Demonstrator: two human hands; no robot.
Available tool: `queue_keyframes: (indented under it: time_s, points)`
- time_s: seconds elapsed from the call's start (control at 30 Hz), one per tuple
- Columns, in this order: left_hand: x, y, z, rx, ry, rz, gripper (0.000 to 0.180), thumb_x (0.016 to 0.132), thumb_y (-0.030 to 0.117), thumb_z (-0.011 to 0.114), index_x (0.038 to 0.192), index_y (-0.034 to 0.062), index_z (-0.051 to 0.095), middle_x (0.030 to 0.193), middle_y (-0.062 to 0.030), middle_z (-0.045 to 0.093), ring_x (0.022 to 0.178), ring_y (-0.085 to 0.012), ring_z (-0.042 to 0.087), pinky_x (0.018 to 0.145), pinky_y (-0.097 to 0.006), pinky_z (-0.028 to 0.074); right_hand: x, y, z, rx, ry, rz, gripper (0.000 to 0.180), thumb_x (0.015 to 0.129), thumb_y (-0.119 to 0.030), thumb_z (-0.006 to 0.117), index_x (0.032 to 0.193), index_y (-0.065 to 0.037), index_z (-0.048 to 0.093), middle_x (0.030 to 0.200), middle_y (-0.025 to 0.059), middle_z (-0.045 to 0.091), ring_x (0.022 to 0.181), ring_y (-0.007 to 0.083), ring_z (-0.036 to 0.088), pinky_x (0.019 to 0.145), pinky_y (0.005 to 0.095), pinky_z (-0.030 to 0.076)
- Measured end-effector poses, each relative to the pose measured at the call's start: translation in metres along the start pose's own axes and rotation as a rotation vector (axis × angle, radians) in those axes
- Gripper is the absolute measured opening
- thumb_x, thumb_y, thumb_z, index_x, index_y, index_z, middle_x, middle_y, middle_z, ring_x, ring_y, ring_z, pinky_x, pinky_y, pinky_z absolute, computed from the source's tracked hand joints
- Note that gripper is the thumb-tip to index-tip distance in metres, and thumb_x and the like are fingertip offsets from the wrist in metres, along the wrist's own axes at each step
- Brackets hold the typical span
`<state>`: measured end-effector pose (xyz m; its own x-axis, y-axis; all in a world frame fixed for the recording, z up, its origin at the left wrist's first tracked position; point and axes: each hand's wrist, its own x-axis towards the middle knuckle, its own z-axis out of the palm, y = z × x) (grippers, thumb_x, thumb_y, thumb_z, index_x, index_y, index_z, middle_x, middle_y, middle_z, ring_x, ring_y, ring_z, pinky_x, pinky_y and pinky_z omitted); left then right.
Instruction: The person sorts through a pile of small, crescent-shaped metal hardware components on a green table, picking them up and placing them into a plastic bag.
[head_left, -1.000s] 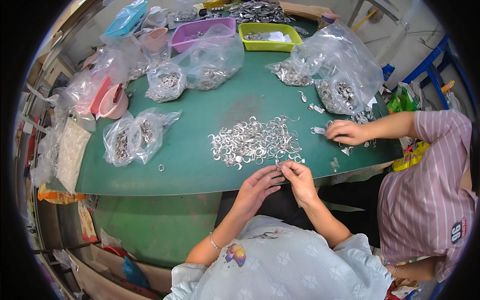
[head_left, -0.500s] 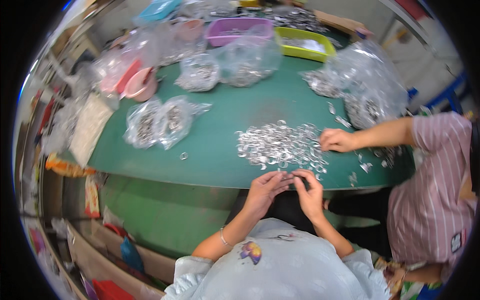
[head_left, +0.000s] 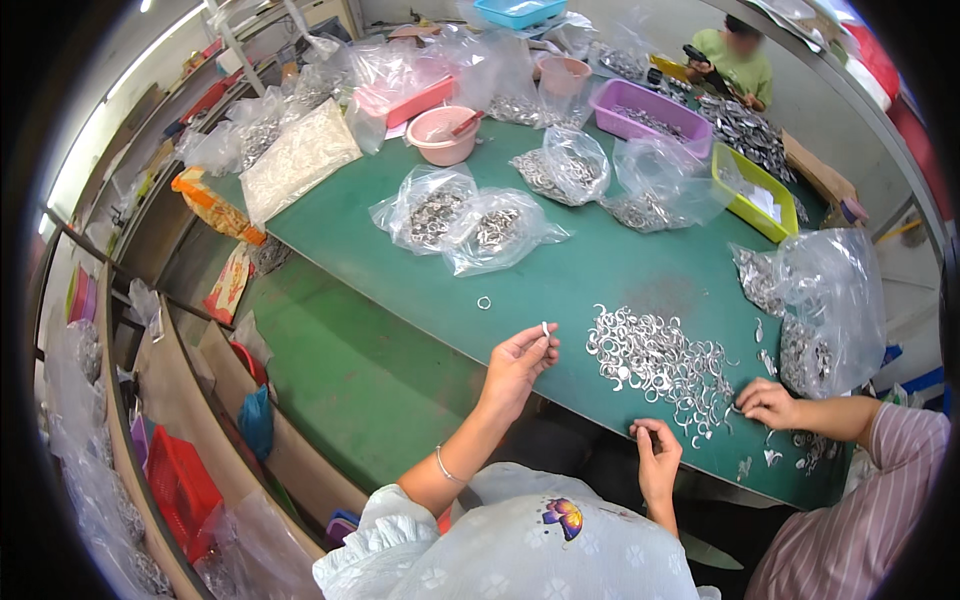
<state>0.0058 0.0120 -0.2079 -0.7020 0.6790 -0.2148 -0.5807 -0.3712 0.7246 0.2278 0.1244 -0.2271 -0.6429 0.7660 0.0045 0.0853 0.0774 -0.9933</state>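
A small silver metal ring (head_left: pixel 546 328) stands up between the thumb and fingertips of my left hand (head_left: pixel 518 372), which is pinched above the table's near edge. At the edge, below the pile, my right hand (head_left: pixel 656 455) has its fingers curled in; whether anything small is in them is hidden. A loose pile of silver, curved ring-like pieces (head_left: pixel 655 360) lies on the green table (head_left: pixel 600 270), between my hands and a co-worker's hand (head_left: pixel 768 403) touching its right side. One single ring (head_left: pixel 484 303) lies apart, left of the pile.
Clear bags of metal pieces (head_left: pixel 440 215) lie at mid-table; a larger bag (head_left: pixel 830 310) stands right. Farther back are a pink bowl (head_left: pixel 443 137), a purple tray (head_left: pixel 601 97) and a lime-green tray (head_left: pixel 752 212). Another person (head_left: pixel 735 62) sits at the far end.
My hands, together at the table edge before, are now apart: the left has moved left with the ring, the right stays by the edge. The view has swung left.
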Motion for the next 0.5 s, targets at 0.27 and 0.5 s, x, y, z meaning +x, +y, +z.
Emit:
queue_keyframes:
  time_s: [0.27, 0.5]
  points:
    - [0.087, 0.062, -0.037, 0.519, 0.286, 0.393, 0.021, 0.088, 0.007, 0.053, 0.103, -0.0054, 0.061, 0.083, -0.0084, 0.065, 0.067, -0.0100, 0.057, 0.062, -0.023, 0.047, 0.000, -0.001, 0.002, -0.060, -0.087, -0.012, 0.009, 0.087, 0.001, 0.052, 0.091, 0.004, 0.059, 0.085, 0.0054, 0.058, 0.079, 0.0111, 0.054, 0.075, 0.0230, 0.043]
    - [0.146, 0.071, -0.055, 1.207, 0.380, 0.672, 0.032, 0.079, -0.002, 0.053, 0.110, -0.0062, 0.056, 0.096, -0.0197, 0.064, 0.076, -0.0211, 0.064, 0.070, -0.031, 0.049, -0.001, -0.002, 0.006, -0.062, -0.080, -0.011, 0.009, 0.086, 0.001, 0.052, 0.090, 0.005, 0.059, 0.084, 0.0063, 0.058, 0.078, 0.0115, 0.055, 0.073, 0.0229, 0.043]
